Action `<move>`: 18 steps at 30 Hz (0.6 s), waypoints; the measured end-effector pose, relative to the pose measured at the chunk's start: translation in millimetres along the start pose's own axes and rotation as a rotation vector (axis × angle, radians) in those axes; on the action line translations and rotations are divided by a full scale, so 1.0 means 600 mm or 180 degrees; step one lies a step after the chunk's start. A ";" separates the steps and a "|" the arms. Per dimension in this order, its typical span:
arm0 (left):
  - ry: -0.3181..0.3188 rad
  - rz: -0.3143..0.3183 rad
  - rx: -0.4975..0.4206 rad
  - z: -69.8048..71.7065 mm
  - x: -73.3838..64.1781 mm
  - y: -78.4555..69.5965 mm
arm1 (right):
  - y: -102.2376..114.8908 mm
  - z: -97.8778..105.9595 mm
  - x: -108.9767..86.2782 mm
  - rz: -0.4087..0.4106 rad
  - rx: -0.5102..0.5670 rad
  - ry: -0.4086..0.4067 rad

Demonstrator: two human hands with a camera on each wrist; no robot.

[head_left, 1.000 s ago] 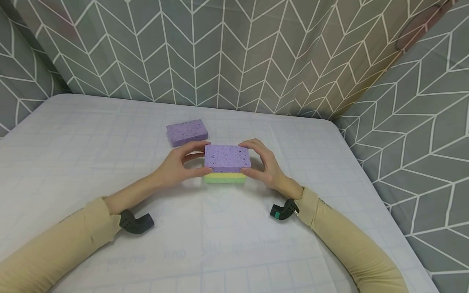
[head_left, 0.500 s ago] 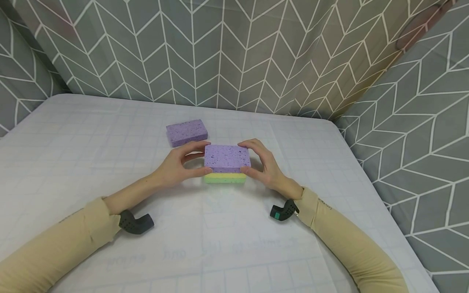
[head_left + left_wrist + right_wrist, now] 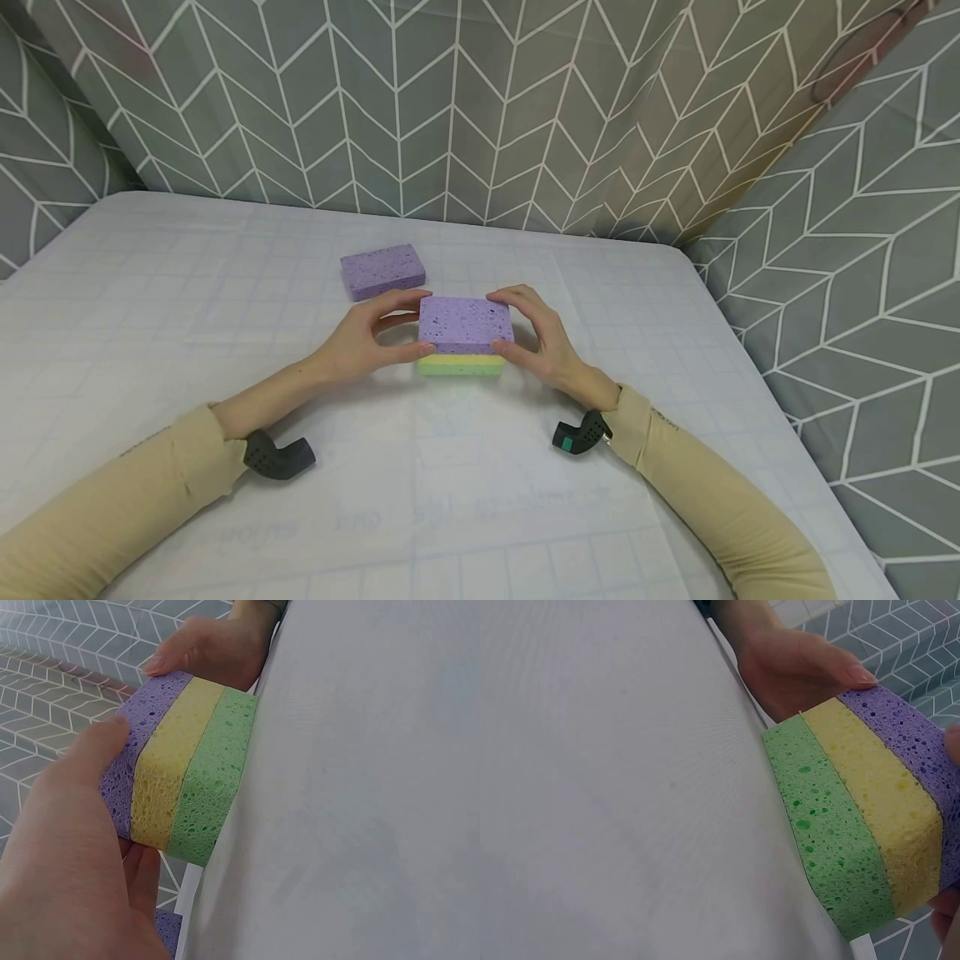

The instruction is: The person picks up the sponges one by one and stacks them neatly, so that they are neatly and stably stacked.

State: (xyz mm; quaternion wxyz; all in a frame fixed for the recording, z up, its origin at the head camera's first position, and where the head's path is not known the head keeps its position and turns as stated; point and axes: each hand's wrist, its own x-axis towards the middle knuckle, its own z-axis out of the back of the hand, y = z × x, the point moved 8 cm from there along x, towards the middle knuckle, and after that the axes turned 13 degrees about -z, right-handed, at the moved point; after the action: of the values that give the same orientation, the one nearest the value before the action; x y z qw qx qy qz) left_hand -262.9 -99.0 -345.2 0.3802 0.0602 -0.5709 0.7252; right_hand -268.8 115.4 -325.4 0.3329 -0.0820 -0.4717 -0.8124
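Three sponges lie stacked flat in front of me: a purple sponge (image 3: 465,323) on top, a yellow sponge (image 3: 174,765) in the middle and a green sponge (image 3: 826,825) on the table. My left hand (image 3: 360,337) pinches the left end of the top purple sponge, thumb at the near edge and fingers at the far edge. At the right end, my right hand (image 3: 547,337) pinches the same sponge in the same way. Edges of the stack line up closely in both wrist views. A second purple sponge (image 3: 382,272) lies on the table behind my left hand.
A white cloth with faint grid lines covers the table (image 3: 450,467). Grey curtains (image 3: 480,108) with a white chevron pattern stand behind it and at the sides. Dark wrist devices (image 3: 279,456) stick out from both tan sleeves (image 3: 697,475).
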 end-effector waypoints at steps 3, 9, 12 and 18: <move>0.0002 -0.0003 0.0001 0.000 0.001 -0.002 | -0.001 0.000 0.000 -0.0018 0.0008 -0.0003; 0.0002 -0.0002 0.0005 0.000 0.000 -0.003 | -0.004 0.000 0.001 -0.0017 0.0094 0.0017; -0.0002 -0.0005 0.0001 0.000 0.000 -0.002 | -0.003 -0.001 0.001 -0.0013 0.0118 0.0022; -0.0091 -0.0021 -0.0068 0.004 0.000 -0.001 | 0.039 0.003 0.002 -0.0036 0.0141 0.0048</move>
State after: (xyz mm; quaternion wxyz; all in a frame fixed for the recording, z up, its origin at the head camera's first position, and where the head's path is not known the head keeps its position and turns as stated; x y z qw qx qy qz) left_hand -263.2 -101.0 -344.1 0.3750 0.0684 -0.5838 0.7168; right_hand -255.6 108.6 -307.2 0.3336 -0.0657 -0.4876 -0.8042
